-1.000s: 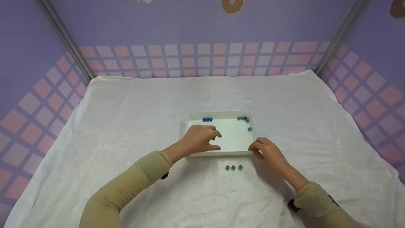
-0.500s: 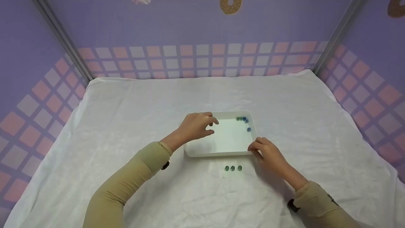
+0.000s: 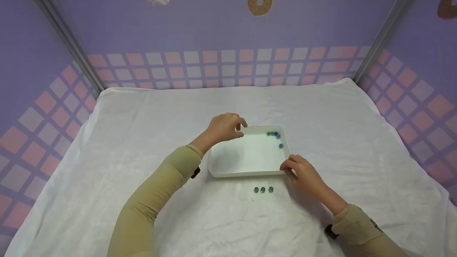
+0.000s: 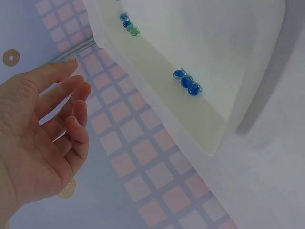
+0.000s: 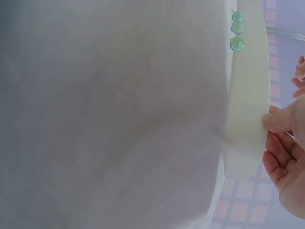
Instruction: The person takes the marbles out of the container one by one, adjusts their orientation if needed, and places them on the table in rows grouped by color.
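left hand (image 3: pixel 225 127): above the white tray's (image 3: pixel 253 155) far left side, fingers loosely curved, thumb and forefinger apart. right hand (image 3: pixel 304 175): pinching the tray's near right corner. the tray rests on white cloth (image 3: pixel 171 121); three blue marbles (image 4: pixel 186 82) lie inside against its far wall, three green marbles (image 3: pixel 263 190) outside its near wall.

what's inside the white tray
Inside the tray, the head view shows two green marbles and three blue marbles; three more blue marbles, covered there by the left hand, show in the left wrist view.
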`<state>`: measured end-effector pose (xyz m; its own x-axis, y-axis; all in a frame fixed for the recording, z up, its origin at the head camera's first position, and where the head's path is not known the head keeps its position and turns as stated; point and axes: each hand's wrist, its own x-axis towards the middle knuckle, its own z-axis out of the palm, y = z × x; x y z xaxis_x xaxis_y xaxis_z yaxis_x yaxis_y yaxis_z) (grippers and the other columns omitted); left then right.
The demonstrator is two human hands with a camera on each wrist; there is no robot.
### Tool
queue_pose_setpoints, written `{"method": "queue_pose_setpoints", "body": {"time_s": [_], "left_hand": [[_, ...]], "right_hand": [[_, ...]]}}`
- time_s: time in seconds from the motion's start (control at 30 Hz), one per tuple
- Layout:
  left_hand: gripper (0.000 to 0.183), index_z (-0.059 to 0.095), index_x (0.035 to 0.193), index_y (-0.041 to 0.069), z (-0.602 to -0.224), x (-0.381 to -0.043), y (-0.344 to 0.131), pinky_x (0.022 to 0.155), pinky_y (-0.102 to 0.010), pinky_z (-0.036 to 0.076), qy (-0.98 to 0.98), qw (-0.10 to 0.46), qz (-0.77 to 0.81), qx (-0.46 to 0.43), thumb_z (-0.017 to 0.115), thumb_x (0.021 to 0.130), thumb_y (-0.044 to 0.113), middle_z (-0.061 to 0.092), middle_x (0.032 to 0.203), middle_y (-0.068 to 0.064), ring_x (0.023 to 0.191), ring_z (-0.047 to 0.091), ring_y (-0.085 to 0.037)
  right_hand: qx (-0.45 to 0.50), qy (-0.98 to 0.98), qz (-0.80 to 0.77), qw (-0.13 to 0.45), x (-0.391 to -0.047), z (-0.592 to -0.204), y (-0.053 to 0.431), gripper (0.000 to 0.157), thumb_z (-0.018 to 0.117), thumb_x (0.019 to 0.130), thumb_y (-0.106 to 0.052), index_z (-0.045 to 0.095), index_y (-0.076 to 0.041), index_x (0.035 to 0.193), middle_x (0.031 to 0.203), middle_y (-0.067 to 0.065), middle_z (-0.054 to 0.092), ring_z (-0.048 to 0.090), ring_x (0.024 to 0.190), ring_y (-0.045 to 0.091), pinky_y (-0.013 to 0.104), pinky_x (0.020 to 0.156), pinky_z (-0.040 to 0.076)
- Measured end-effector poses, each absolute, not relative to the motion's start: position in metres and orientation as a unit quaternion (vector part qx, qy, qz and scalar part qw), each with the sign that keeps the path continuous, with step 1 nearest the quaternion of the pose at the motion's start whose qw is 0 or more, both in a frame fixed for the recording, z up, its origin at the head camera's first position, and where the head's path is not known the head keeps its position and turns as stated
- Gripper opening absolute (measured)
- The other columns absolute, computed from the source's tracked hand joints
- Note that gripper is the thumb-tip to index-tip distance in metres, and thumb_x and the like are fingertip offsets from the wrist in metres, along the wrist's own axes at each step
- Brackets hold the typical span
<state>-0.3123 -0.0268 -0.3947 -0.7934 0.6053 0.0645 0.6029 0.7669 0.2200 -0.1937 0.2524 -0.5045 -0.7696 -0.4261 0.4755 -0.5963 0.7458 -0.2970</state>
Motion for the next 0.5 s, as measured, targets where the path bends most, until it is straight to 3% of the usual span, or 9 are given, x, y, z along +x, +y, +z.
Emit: {"method": "queue_pose_setpoints", "body": {"time_s": [0.5], "left_hand": [[0.032,0.071,0.121,0.016,-0.393,-0.358,-0.009,0.089,-0.043,0.054,0.956,0.061,0.137,0.254,0.069,0.092,0.027,0.073,0.111,-0.004,0.103,0.067,-0.023]], "right_hand": [[0.275,-0.918,0.22,0.18,-0.194,-0.503,0.252,0.015,0.073,0.085,0.003,0.072,-0.011,0.087,0.085,0.001,0.061,0.057,0.081,0.016,0.031,0.072,0.052]]}}
